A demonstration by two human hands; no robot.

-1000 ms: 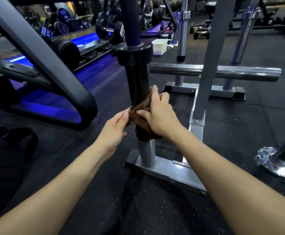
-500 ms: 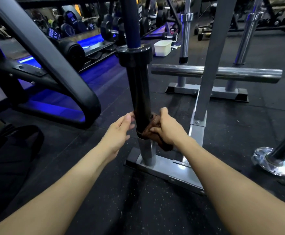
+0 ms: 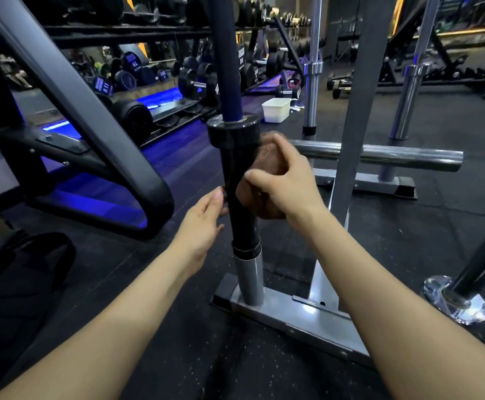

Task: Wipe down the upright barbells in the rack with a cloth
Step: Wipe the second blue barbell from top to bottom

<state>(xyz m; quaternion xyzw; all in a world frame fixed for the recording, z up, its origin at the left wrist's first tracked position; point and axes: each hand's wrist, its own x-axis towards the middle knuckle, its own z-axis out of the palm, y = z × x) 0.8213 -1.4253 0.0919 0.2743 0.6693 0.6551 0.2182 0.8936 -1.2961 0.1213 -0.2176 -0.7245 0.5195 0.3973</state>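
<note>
The floor [image 3: 408, 232] is black speckled rubber matting in a gym; blue light strips glow beneath the dumbbell rack [image 3: 154, 105] at 10 o'clock. A white tub [image 3: 276, 110] sits on the floor at 12 o'clock.

The black barbell [image 3: 240, 180] stands upright at centre, seated in the grey rack base [image 3: 293, 316] at 6 o'clock.

Compared with half a second ago, the right hand [image 3: 287, 183] has risen from the sleeve's lower end to just below the collar, its fingers clamped round the brown cloth [image 3: 264, 197], which touches the sleeve's right side. The left hand [image 3: 203, 223] stays at 9 o'clock of the sleeve, fingers relaxed, tips touching it.

Count: one cloth, two hands, one black barbell, two chrome barbells [image 3: 312, 82] upright behind.
</note>
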